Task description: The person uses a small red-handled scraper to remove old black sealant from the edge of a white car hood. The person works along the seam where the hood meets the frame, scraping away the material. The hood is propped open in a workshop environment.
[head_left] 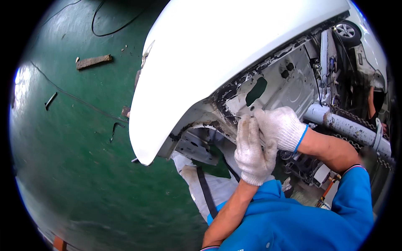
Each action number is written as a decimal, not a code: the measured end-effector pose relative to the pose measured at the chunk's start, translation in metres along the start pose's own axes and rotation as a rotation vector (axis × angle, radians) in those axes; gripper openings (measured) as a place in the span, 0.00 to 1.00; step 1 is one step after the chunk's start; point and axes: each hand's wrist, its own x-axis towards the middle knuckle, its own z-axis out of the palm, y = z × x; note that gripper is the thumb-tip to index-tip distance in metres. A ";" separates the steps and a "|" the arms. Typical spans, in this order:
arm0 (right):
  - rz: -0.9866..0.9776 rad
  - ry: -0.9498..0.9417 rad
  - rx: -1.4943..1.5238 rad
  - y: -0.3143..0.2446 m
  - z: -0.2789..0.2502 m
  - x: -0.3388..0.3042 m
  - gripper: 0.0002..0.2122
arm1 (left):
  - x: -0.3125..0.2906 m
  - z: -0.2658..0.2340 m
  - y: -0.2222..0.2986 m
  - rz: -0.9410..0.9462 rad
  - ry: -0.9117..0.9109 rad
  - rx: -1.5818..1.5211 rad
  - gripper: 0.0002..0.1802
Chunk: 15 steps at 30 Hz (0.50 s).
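My left hand (253, 152), in a white knit glove soiled at the fingers, points its pressed-together fingers at the bare inner metal of a white car body panel (205, 46). Touching it, my right hand (281, 129) in a similar glove with a blue cuff has its fingers curled in. A thin sliver shows by the left fingertips; what either hand pinches is hidden. Just above the fingers is a small round hole (252, 108), and above that a larger irregular opening (256, 91). Dark, flaking sealant (224, 100) runs along the panel's inner edge.
A thick pale metal beam (347, 123) with chains (356, 113) lies to the right. Another car's wheel (347, 31) and a person's arm (371, 102) show beyond. On the green floor are a wooden block (94, 62), a hammer-like tool (51, 101) and cables (79, 98).
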 end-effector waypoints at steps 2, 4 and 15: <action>0.028 -0.036 0.004 -0.006 -0.010 0.002 0.12 | 0.004 -0.002 0.004 0.036 0.028 -0.022 0.33; -0.026 0.018 -0.037 -0.003 -0.015 0.010 0.12 | 0.018 0.000 0.005 0.028 0.058 -0.010 0.33; -0.067 -0.152 -0.136 -0.001 -0.048 0.030 0.12 | 0.029 0.008 0.008 -0.019 0.091 0.028 0.34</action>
